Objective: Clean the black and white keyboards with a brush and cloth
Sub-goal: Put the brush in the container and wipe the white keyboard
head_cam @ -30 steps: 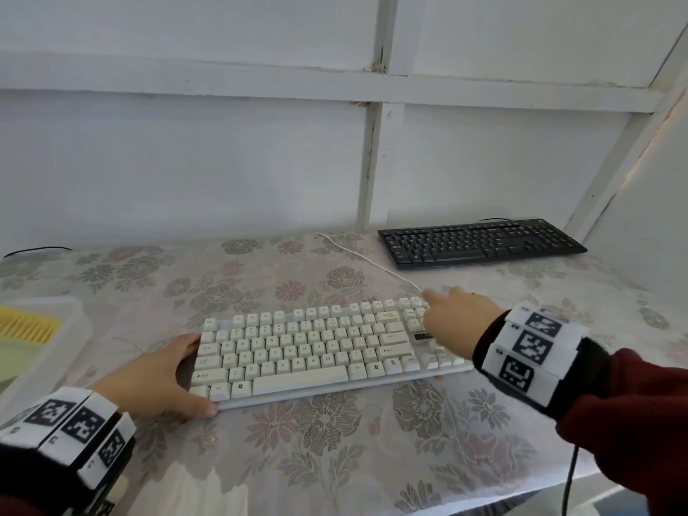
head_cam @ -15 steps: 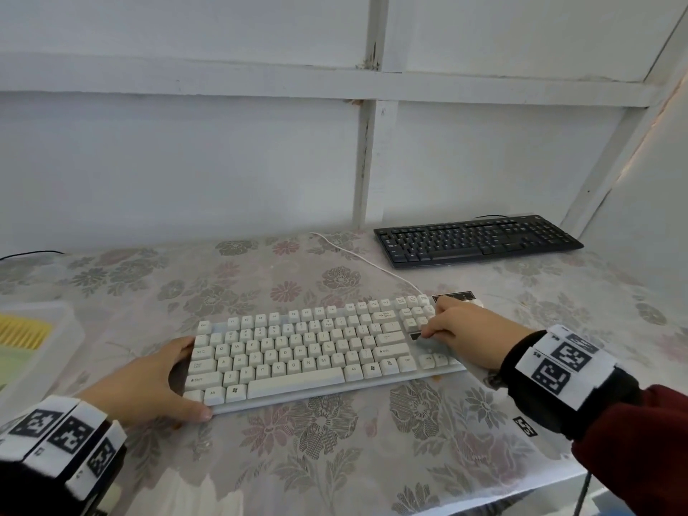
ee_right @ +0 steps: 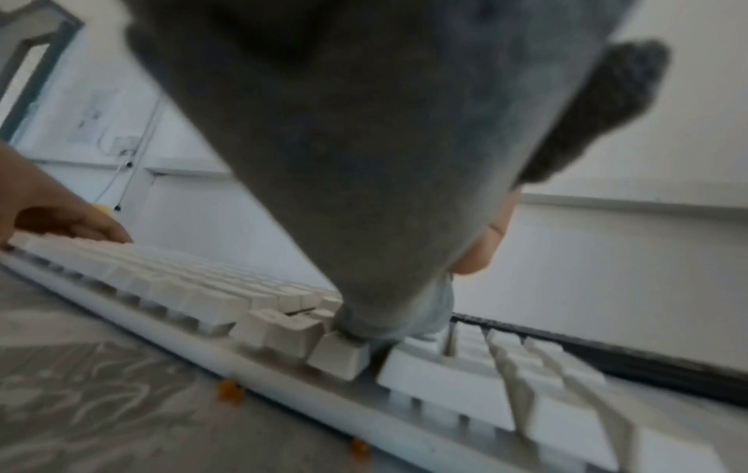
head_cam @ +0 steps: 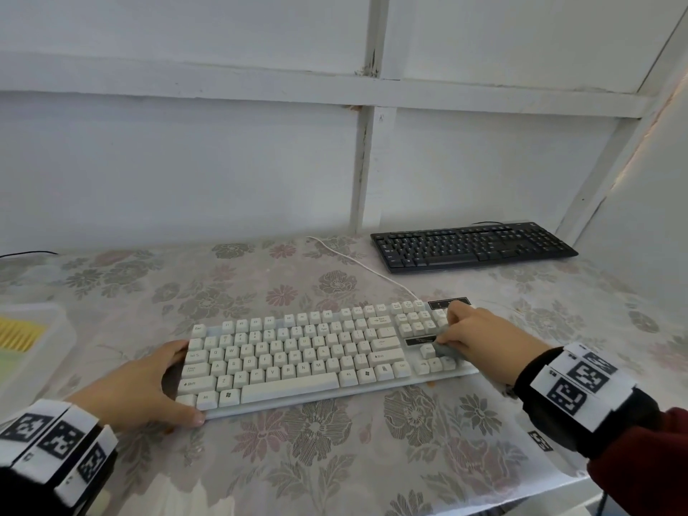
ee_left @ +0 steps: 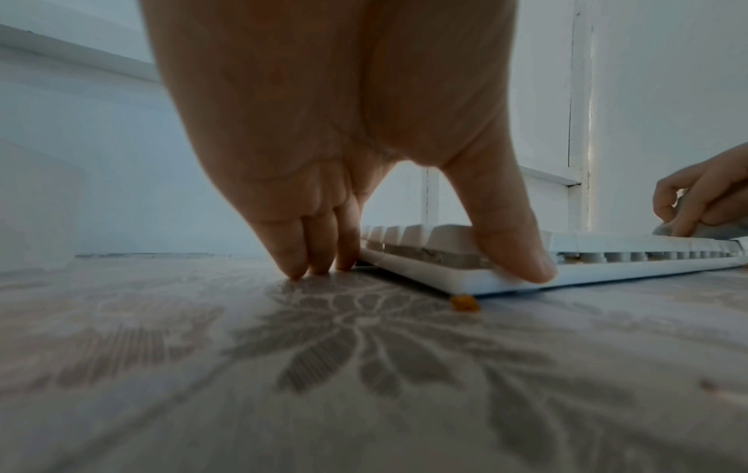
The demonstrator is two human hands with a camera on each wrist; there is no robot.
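A white keyboard [head_cam: 298, 351] lies across the middle of the flowered table. My left hand [head_cam: 167, 381] steadies its left end: the thumb [ee_left: 518, 256] presses the front rim, and the straight fingers [ee_left: 307, 256] stand on the table beside the left edge. My right hand [head_cam: 480, 337] grips a grey cloth [head_cam: 445, 348] and presses it onto the keys near the arrow block. In the right wrist view the cloth [ee_right: 364, 160] fills most of the frame, its tip on a key. A black keyboard [head_cam: 473, 247] sits at the back right, untouched. No brush is visible.
A translucent plastic box [head_cam: 26, 340] with something yellow in it stands at the left edge. The white cable [head_cam: 357, 262] runs back toward the wall. Orange crumbs [ee_left: 463, 302] lie under the keyboard's front rim. The table's front edge [head_cam: 558, 493] is near my right forearm.
My right hand has slid with the cloth from the keyboard's top right keys down toward the arrow keys, and the forearm has drawn back. The left hand has stayed in place.
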